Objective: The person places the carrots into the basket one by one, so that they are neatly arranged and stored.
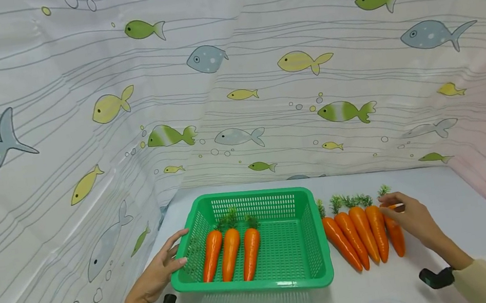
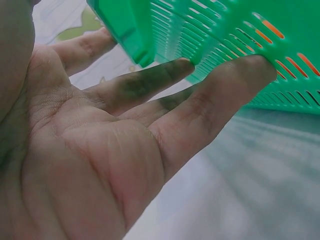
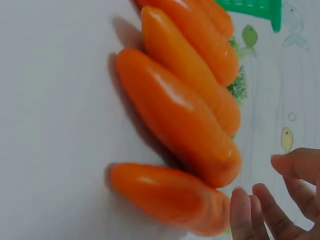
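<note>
A green plastic basket (image 1: pixel 285 285) stands on the table with three toy carrots (image 1: pixel 231 254) lying in it, leafy ends toward the back. At its left side is my left hand (image 1: pixel 159 272), spread, with fingertips touching the slotted wall (image 2: pixel 210 30) and rim. Right of the basket, several more carrots (image 1: pixel 364 235) lie side by side. My right hand (image 1: pixel 410 216) hovers at the leafy end of the rightmost carrot (image 1: pixel 395 236) and partly covers it. In the right wrist view, the fingers (image 3: pixel 241 212) come right up to that carrot (image 3: pixel 160 192), with thumb and fingers apart.
White table surface (image 1: pixel 370 294) lies in front of the basket and carrots. Behind and to both sides hangs a white sheet (image 1: pixel 270 142) printed with fish, close to the table's back edge and my left arm.
</note>
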Tool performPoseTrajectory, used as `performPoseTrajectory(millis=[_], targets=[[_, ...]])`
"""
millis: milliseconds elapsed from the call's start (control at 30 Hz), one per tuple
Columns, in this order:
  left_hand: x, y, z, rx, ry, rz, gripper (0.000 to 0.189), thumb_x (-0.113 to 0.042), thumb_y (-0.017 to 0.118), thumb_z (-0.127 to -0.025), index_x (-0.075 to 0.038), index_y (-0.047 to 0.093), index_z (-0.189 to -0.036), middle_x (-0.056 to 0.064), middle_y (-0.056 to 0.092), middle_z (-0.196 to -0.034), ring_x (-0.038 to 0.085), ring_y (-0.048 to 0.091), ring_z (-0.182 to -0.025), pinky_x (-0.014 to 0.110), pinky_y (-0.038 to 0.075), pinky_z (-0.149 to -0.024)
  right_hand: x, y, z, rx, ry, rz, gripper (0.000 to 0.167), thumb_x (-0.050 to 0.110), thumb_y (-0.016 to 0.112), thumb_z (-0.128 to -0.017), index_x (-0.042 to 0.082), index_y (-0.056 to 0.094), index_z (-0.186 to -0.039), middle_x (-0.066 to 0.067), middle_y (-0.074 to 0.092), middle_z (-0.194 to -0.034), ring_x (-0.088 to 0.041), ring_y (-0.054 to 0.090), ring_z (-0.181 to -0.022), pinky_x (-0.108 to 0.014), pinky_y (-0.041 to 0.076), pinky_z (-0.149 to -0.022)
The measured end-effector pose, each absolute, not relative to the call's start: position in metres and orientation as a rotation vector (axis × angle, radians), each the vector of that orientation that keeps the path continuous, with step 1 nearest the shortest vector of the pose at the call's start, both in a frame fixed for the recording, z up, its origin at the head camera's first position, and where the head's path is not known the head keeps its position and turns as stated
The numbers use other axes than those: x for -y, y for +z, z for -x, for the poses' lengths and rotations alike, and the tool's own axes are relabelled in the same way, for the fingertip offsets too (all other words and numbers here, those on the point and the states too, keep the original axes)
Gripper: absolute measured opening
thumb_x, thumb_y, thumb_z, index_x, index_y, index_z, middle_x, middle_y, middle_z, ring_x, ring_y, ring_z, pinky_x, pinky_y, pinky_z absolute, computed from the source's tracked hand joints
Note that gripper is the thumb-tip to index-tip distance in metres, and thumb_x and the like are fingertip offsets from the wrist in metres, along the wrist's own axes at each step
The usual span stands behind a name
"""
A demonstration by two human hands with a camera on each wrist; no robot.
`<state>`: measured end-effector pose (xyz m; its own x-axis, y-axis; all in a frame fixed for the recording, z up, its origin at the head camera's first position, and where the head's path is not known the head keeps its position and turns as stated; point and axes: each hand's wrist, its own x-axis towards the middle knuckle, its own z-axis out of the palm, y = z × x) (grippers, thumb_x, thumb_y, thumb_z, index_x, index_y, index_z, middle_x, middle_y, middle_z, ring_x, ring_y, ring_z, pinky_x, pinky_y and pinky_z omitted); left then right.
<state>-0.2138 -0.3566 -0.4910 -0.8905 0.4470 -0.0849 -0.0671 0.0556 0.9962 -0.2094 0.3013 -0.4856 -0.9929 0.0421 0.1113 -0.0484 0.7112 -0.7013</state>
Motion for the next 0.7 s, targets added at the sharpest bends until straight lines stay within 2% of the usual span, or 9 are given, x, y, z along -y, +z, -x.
performPoseTrajectory(millis=[133, 400, 700], targets=[[0.357, -0.49, 0.213, -1.974, 1.887, -0.381, 0.071, -0.009, 0.053, -0.106, -0.027, 0.017, -0.164, 0.027, 0.023, -0.162, 0.039, 0.055, -0.127, 0.052, 0.055, -0.094, -0.31, -0.491, 0.208, 2.823, 1.14, 0.037, 0.046, 0.033, 0.065, -0.103, 0.001, 0.057, -0.136, -0.03, 0.059, -0.13, -0.048, 0.061, -0.11, -0.05, 0.058, -0.079], [0.36, -0.493, 0.213, -1.929, 1.899, -0.465, 0.07, -0.005, 0.049, -0.107, -0.024, 0.014, -0.165, 0.031, 0.019, -0.162, 0.045, 0.052, -0.13, 0.054, 0.054, -0.094, -0.314, -0.498, 0.211, 2.846, 1.151, 0.105, 0.05, 0.032, 0.067, -0.102, -0.003, 0.056, -0.135, -0.034, 0.054, -0.133, -0.048, 0.06, -0.109, -0.044, 0.06, -0.075], [0.359, -0.492, 0.212, -1.921, 1.905, -0.429, 0.071, -0.007, 0.051, -0.107, -0.026, 0.015, -0.165, 0.027, 0.024, -0.161, 0.038, 0.055, -0.128, 0.052, 0.054, -0.095, -0.32, -0.5, 0.218, 2.839, 1.12, 0.095, 0.052, 0.031, 0.069, -0.101, -0.007, 0.055, -0.134, -0.038, 0.05, -0.133, -0.042, 0.062, -0.099, -0.033, 0.058, -0.063]])
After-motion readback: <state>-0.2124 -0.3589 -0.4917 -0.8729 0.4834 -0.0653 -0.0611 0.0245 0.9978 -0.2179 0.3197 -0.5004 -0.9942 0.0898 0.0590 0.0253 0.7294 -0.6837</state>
